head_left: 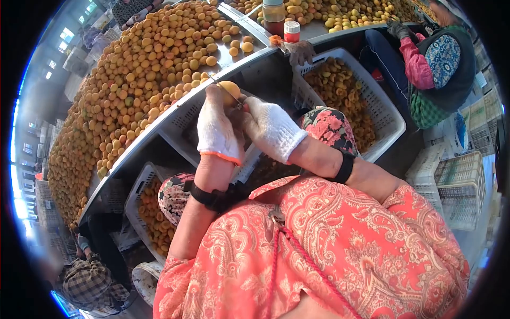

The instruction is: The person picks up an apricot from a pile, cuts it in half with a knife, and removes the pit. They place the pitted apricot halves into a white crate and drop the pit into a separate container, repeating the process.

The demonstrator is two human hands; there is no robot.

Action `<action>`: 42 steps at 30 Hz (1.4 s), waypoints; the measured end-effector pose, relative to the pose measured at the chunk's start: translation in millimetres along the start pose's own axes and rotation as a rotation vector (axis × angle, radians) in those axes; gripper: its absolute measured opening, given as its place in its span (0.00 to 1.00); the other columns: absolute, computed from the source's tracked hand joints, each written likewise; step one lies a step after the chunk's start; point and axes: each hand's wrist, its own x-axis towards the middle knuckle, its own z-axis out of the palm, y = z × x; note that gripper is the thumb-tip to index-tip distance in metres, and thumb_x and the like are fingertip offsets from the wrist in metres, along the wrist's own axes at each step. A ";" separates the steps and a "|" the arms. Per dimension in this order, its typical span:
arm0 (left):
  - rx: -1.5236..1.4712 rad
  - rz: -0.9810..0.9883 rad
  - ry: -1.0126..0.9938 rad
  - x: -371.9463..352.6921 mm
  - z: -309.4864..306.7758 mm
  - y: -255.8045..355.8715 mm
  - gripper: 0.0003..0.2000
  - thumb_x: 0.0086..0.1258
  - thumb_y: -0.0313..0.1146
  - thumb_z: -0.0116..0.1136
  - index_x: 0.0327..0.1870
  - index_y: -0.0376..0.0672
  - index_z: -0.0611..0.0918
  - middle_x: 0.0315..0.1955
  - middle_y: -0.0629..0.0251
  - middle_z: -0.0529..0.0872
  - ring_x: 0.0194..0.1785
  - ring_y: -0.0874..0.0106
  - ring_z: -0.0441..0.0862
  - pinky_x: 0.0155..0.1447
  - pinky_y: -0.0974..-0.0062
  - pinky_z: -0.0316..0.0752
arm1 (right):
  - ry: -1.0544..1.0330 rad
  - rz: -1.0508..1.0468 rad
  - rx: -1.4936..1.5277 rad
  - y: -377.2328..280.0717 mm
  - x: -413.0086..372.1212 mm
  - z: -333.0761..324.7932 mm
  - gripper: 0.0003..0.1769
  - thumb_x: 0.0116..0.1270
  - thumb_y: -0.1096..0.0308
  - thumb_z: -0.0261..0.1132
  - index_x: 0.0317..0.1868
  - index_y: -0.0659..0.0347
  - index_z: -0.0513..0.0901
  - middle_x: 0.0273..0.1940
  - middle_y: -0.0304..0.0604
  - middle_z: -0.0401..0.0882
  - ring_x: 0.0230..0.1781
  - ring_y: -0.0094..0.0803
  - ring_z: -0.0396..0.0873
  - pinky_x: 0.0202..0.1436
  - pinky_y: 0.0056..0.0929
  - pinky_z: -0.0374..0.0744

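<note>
My left hand [218,127], in a white glove with an orange cuff edge, is closed round an apricot [229,91]. The yellow-orange fruit shows above the fingers, near the table's edge. Close against it is my right hand [271,126], also in a white glove, its fingers closed on a small thin knife [240,106]. A bit of metal and red shows by the thumb; most of the knife is hidden by fingers and fruit. Below both hands stands a grey crate [183,119], partly covered by my arms.
A large heap of apricots [143,74] covers the metal table [248,57]. Crates of fruit halves stand at right [390,114] and lower left [139,183]. A jar [274,18] and a red bottle [291,33] stand on the rim. Co-workers sit at right [441,69] and lower left [90,282].
</note>
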 end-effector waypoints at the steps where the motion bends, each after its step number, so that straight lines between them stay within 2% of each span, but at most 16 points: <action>1: 0.013 -0.027 0.024 -1.9 0.5 0.5 0.20 0.77 0.53 0.57 0.47 0.42 0.79 0.35 0.64 0.83 0.33 0.71 0.81 0.37 0.74 0.80 | -0.006 0.003 -0.051 0.4 1.6 -0.7 0.19 0.76 0.63 0.58 0.59 0.67 0.74 0.37 0.61 0.85 0.42 0.58 0.84 0.41 0.47 0.81; 5: -0.034 -0.055 0.019 0.1 3.6 1.2 0.20 0.75 0.55 0.58 0.44 0.44 0.79 0.33 0.66 0.82 0.32 0.71 0.81 0.35 0.74 0.78 | -0.035 0.048 -0.255 -9.3 1.2 -6.5 0.19 0.76 0.64 0.58 0.59 0.68 0.74 0.37 0.61 0.85 0.43 0.58 0.84 0.42 0.44 0.81; 12: -0.013 -0.015 0.057 -9.2 2.7 17.1 0.18 0.80 0.50 0.50 0.45 0.42 0.79 0.32 0.64 0.82 0.30 0.69 0.81 0.31 0.70 0.77 | 0.069 -0.092 -0.030 -28.0 -8.6 -20.7 0.15 0.73 0.58 0.63 0.44 0.64 0.78 0.31 0.57 0.83 0.34 0.55 0.84 0.35 0.45 0.79; 15: 0.166 0.154 -0.135 -14.8 -3.4 12.9 0.15 0.83 0.43 0.45 0.52 0.41 0.78 0.36 0.64 0.84 0.34 0.70 0.82 0.37 0.71 0.79 | 0.322 -0.150 -0.045 -49.6 1.8 -39.8 0.16 0.72 0.57 0.66 0.37 0.62 0.77 0.27 0.56 0.79 0.30 0.55 0.82 0.31 0.43 0.77; 18: 0.532 0.257 -0.281 -42.6 9.3 8.0 0.16 0.83 0.36 0.45 0.65 0.39 0.75 0.44 0.61 0.86 0.45 0.74 0.83 0.49 0.73 0.80 | 0.337 -0.188 -0.052 -54.1 14.6 -38.2 0.17 0.73 0.56 0.66 0.37 0.63 0.77 0.27 0.56 0.79 0.28 0.53 0.81 0.31 0.40 0.77; 20: 0.755 0.448 -0.347 -35.7 -0.8 0.2 0.20 0.83 0.32 0.46 0.71 0.37 0.71 0.57 0.57 0.83 0.56 0.72 0.81 0.60 0.74 0.76 | 0.250 -0.013 0.123 -55.2 14.5 -36.7 0.18 0.74 0.55 0.64 0.38 0.64 0.78 0.27 0.53 0.78 0.25 0.44 0.80 0.32 0.37 0.76; 22: 0.752 0.542 -0.305 -33.8 0.1 -10.9 0.18 0.84 0.40 0.46 0.68 0.43 0.74 0.31 0.76 0.78 0.27 0.87 0.67 0.29 0.87 0.62 | 0.249 0.052 0.157 -54.3 17.1 -35.3 0.18 0.74 0.55 0.64 0.37 0.65 0.79 0.26 0.52 0.79 0.25 0.41 0.80 0.33 0.37 0.77; 23: 0.761 0.540 -0.290 -30.7 -2.0 -12.7 0.17 0.84 0.43 0.46 0.64 0.44 0.76 0.30 0.76 0.79 0.25 0.87 0.69 0.28 0.86 0.62 | 0.256 0.075 0.177 -49.5 19.4 -32.1 0.16 0.73 0.57 0.64 0.37 0.64 0.81 0.28 0.54 0.80 0.28 0.45 0.83 0.34 0.39 0.77; 26: 0.351 0.229 -0.219 -35.2 12.2 -11.3 0.16 0.83 0.45 0.47 0.59 0.47 0.79 0.30 0.75 0.81 0.23 0.85 0.71 0.25 0.87 0.61 | 0.280 0.074 0.103 -51.7 23.2 -26.6 0.15 0.73 0.58 0.63 0.39 0.64 0.82 0.31 0.56 0.82 0.33 0.51 0.84 0.36 0.42 0.78; 27: 0.221 0.187 -0.220 -32.3 14.6 -12.2 0.14 0.82 0.46 0.47 0.54 0.50 0.80 0.34 0.73 0.85 0.28 0.79 0.80 0.30 0.82 0.73 | 0.280 0.081 0.106 -52.4 24.4 -24.4 0.15 0.73 0.58 0.63 0.39 0.64 0.82 0.31 0.56 0.82 0.33 0.51 0.84 0.36 0.42 0.78; 30: -0.082 -0.054 -0.153 -31.1 25.1 -7.6 0.14 0.81 0.48 0.49 0.54 0.51 0.81 0.40 0.73 0.87 0.39 0.73 0.85 0.43 0.73 0.82 | 0.400 -0.165 -0.075 -54.0 28.7 -19.0 0.12 0.71 0.64 0.64 0.35 0.65 0.78 0.27 0.56 0.79 0.29 0.50 0.82 0.32 0.41 0.76; 31: -0.068 -0.126 -0.109 -35.1 24.7 -2.9 0.15 0.79 0.50 0.50 0.52 0.52 0.82 0.45 0.72 0.88 0.48 0.69 0.86 0.54 0.67 0.83 | 0.384 -0.185 -0.060 -53.9 29.7 -19.0 0.11 0.70 0.65 0.64 0.35 0.64 0.77 0.28 0.59 0.78 0.33 0.60 0.80 0.33 0.45 0.76; 36: -0.063 -0.262 0.002 -38.7 29.8 5.1 0.16 0.75 0.53 0.54 0.53 0.54 0.82 0.46 0.72 0.88 0.49 0.69 0.86 0.52 0.68 0.83 | 0.354 -0.301 -0.035 -43.1 34.8 -20.6 0.09 0.64 0.68 0.68 0.33 0.62 0.77 0.27 0.57 0.77 0.32 0.58 0.80 0.33 0.44 0.77; 38: -0.038 -0.270 0.066 -35.4 26.7 -3.8 0.20 0.73 0.60 0.52 0.53 0.57 0.81 0.45 0.73 0.88 0.46 0.70 0.87 0.40 0.69 0.84 | 0.333 -0.305 -0.110 -37.2 29.8 -20.9 0.10 0.62 0.67 0.69 0.32 0.61 0.76 0.27 0.55 0.76 0.32 0.58 0.79 0.32 0.45 0.76; 41: 0.078 -0.313 0.150 -41.3 36.3 6.2 0.25 0.73 0.65 0.46 0.56 0.57 0.80 0.48 0.72 0.87 0.47 0.67 0.87 0.39 0.65 0.81 | 0.268 -0.423 -0.125 -35.8 39.0 -25.5 0.11 0.60 0.66 0.71 0.32 0.59 0.75 0.28 0.53 0.76 0.31 0.57 0.79 0.32 0.44 0.77; 42: 0.054 -0.306 0.169 -36.3 34.2 4.9 0.23 0.74 0.62 0.47 0.58 0.59 0.80 0.53 0.71 0.86 0.54 0.64 0.85 0.56 0.55 0.82 | 0.245 -0.444 -0.109 -31.8 41.3 -24.8 0.11 0.59 0.66 0.71 0.32 0.59 0.76 0.28 0.53 0.76 0.32 0.57 0.79 0.32 0.44 0.77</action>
